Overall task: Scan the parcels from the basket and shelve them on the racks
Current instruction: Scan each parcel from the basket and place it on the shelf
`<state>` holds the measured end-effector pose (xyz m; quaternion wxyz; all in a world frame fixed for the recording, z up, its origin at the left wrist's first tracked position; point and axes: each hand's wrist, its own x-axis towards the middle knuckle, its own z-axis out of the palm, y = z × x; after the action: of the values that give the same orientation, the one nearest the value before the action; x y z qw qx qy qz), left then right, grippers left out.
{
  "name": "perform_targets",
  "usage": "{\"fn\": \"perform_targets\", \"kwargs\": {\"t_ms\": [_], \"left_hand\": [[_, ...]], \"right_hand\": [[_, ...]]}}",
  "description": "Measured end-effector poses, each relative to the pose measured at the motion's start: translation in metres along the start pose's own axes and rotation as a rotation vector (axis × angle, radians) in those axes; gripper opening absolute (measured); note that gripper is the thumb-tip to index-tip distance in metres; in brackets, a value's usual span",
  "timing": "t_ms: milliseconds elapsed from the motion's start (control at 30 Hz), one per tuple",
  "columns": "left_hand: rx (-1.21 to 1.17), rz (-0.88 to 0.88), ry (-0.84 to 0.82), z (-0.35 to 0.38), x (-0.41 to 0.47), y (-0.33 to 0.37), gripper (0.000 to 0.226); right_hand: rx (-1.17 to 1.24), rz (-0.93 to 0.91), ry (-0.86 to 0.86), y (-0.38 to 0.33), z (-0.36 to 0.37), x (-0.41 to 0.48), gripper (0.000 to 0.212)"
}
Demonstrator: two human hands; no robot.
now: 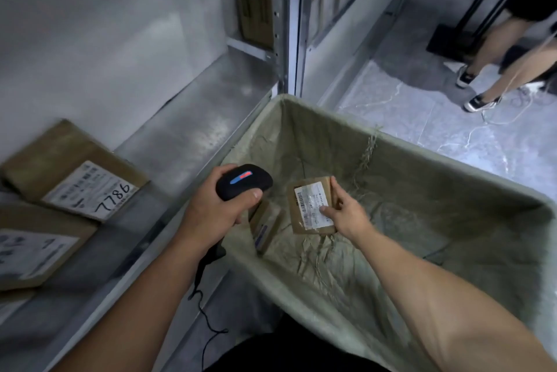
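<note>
Risk first. The right hand (346, 212) held the small parcel (312, 205) by one side only, so a tilt toward the scanner (244, 180) could let it slip back into the basket (452, 157). The thumb lay on the label's near-right part. The barcode strip along the left edge was uncovered, but a slide of the thumb would likely spoil the read. A second parcel (265, 228) leaned against the basket's left wall, right under the scanner head, so the beam could plausibly catch that label instead (wrong item logged). The scanner cable (205, 296) trailed down near the body and could snag on the rack edge (193, 130) when shelving.

Grip: the left hand (217, 209) was wrapped fully round the scanner, fingers curled on the handle and thumb at the side of the head. The right hand pinched the parcel with its thumb on top. Its fingers ran along the right edge and were only partly curled.

Parcel position: raised inside the basket, label up, just right of the scanner and not touching it. Most of its body extended left of the pinching fingers.

On the rack shelf at left lay a parcel marked 7786 (75, 169) and a nearer one (36, 248). Another person's legs (512, 55) stood at far right.
</note>
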<state>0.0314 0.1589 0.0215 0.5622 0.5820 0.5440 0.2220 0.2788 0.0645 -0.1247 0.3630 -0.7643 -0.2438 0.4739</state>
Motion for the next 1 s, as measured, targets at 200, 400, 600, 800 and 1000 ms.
{"fn": "perform_targets", "kwargs": {"t_ms": [200, 400, 600, 800, 1000], "left_hand": [[0.086, 0.115, 0.025, -0.026, -0.016, 0.004, 0.071], [0.257, 0.272, -0.03, -0.053, -0.045, 0.001, 0.063], [0.382, 0.38, -0.04, -0.078, -0.077, -0.002, 0.063], [0.394, 0.43, -0.045, -0.095, -0.108, -0.01, 0.065], [0.396, 0.449, -0.05, -0.106, -0.129, -0.019, 0.067]], "right_hand": [[-0.272, -0.174, -0.045, -0.064, -0.003, 0.0, 0.085], [-0.387, -0.3, -0.109, -0.117, 0.006, -0.022, 0.084], [-0.508, -0.389, -0.097, -0.151, 0.012, -0.048, 0.085], [-0.504, -0.412, -0.076, -0.156, 0.018, -0.079, 0.086], [-0.416, -0.433, -0.066, -0.148, 0.023, -0.097, 0.089]]}}
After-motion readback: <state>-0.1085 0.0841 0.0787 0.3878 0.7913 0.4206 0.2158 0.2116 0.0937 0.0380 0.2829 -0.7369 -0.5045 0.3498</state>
